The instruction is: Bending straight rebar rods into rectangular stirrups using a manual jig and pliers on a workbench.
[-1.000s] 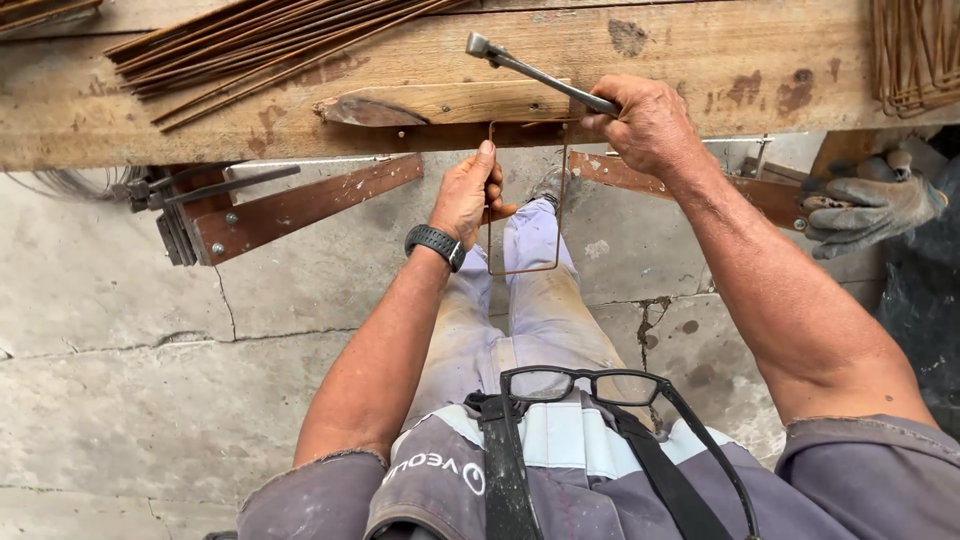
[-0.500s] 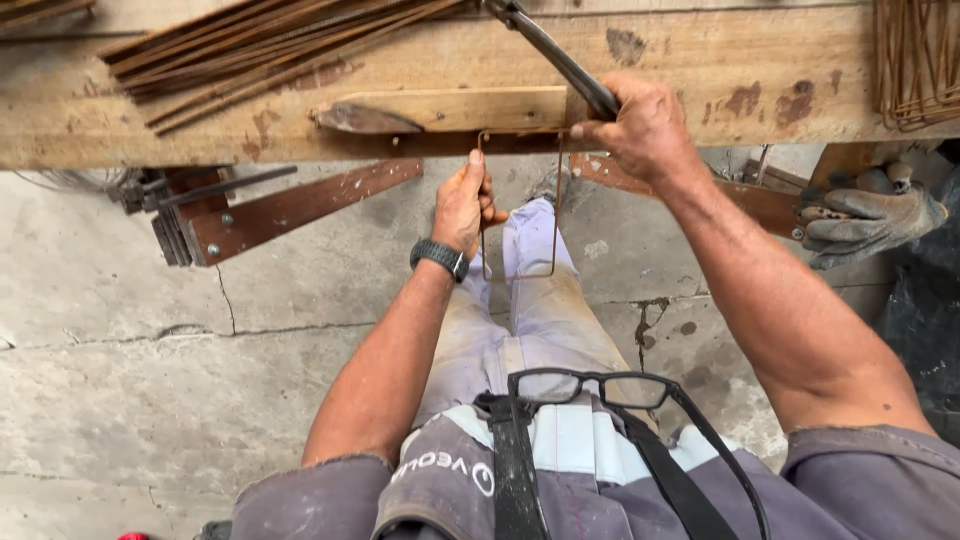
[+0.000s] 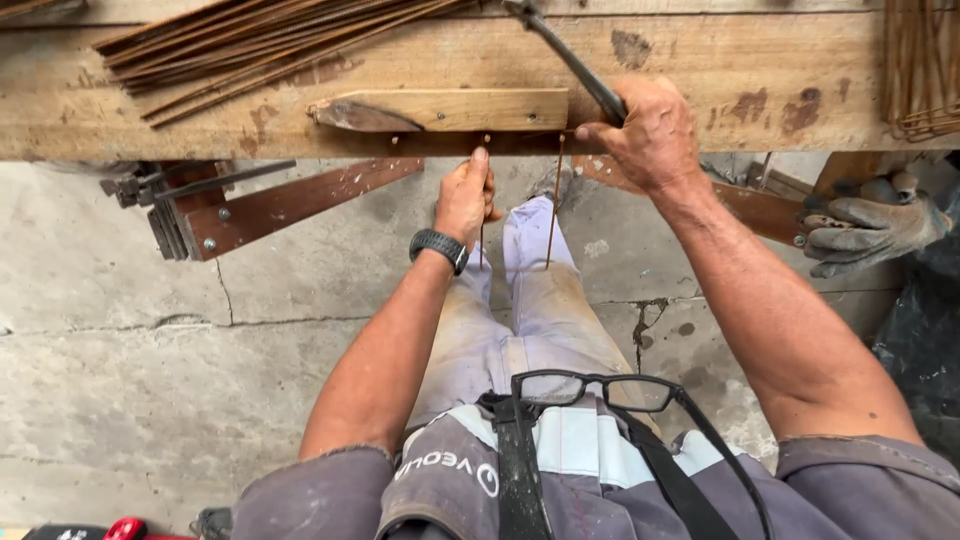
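The left hand (image 3: 466, 196) pinches a thin rusty wire rod (image 3: 483, 200) hanging below the front edge of the wooden counter (image 3: 760, 80); a second rod (image 3: 554, 205) hangs just beside it. The right hand (image 3: 650, 135) is clenched around a dark metal bending tool (image 3: 565, 55) lying across the counter edge. A wooden block (image 3: 450, 108) sits at that edge, with bundled rods (image 3: 250, 45) behind; open concrete floor (image 3: 120, 350) lies below.
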